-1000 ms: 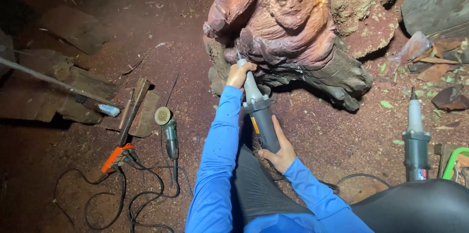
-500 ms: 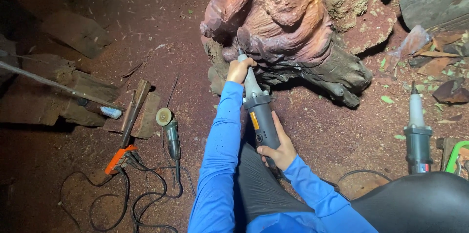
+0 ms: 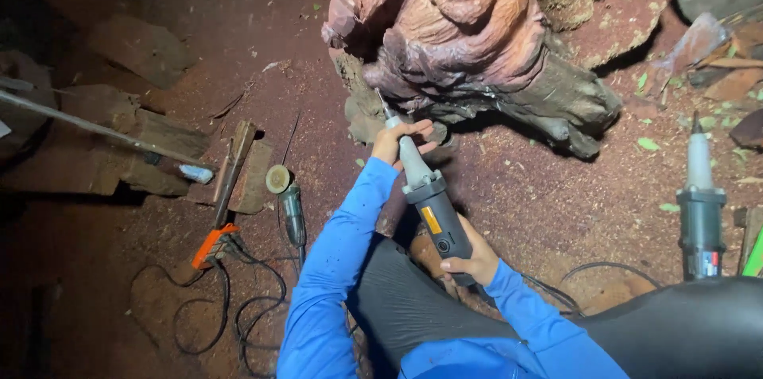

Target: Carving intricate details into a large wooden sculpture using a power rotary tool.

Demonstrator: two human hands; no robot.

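While the left hand (image 3: 400, 141) wraps around the pale nose of a long grey die grinder (image 3: 429, 200), the right hand (image 3: 470, 256) is clamped on its dark rear body, so both hands grip the one tool, apart along its length, with its thin bit touching the base of the reddish carved wood stump (image 3: 461, 37) just above the left hand. Off to the left of both hands, a small angle grinder (image 3: 288, 200) lies on the red dirt floor (image 3: 556, 204) beside tangled black cables (image 3: 214, 307), and well to the right of the right hand a second grinder (image 3: 700, 208) stands upright.
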